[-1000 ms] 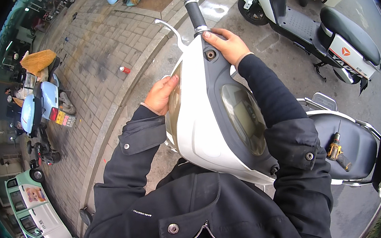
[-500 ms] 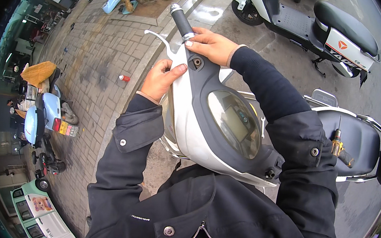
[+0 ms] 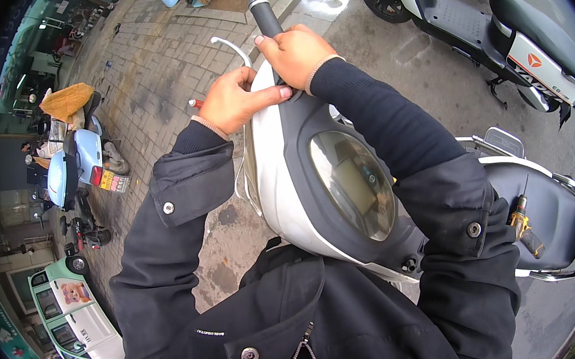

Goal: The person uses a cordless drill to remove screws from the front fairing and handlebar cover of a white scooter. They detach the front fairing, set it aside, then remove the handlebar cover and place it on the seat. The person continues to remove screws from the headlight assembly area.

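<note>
Left hand (image 3: 232,101) in a pinch grip on the white cover (image 3: 270,149), right hand (image 3: 295,55) curled around the handlebar (image 3: 267,20)

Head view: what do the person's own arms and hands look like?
Black jacket sleeves, each with a wide cuff flap and a silver snap; dark knit inner cuffs edged by thin pinkish bands. The left hand and right hand wear no gloves.
</note>
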Demonstrator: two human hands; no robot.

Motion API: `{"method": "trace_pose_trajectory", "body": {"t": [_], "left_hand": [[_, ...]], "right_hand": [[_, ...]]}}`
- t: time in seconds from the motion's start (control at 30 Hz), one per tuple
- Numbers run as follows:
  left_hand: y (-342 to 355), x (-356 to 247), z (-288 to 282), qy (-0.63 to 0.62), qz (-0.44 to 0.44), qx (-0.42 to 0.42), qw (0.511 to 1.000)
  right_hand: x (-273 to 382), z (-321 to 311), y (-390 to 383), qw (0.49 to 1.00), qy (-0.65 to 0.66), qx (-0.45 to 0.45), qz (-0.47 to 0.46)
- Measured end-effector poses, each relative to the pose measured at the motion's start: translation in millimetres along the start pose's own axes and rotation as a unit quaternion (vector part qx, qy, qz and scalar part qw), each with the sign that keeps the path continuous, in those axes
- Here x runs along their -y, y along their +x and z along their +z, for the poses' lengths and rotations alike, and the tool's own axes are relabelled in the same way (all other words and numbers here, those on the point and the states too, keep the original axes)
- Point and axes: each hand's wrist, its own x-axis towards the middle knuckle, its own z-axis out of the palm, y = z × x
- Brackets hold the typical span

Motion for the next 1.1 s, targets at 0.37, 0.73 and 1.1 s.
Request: {"method": "trace_pose_trajectory", "body": {"t": [0.37, 0.73, 1.1], "left_hand": [[-9.2, 0.1, -4.1, 0.013, 0.017, -0.004, 1.0], [3.9, 18.8, 21.7, -0.303, -0.057, -0.104, 0.946], [8.5, 25.3, 23.5, -0.067, 0.021, -0.195, 0.978]], "right_hand": [[13.8, -9.3, -4.1, 0.991, 0.085, 0.003, 0.105], [16.3, -14.5, -5.0, 0.976, 0.139, 0.041, 0.163], [10.2, -5.1, -9.8, 0.972, 0.17, -0.056, 0.151]]}}
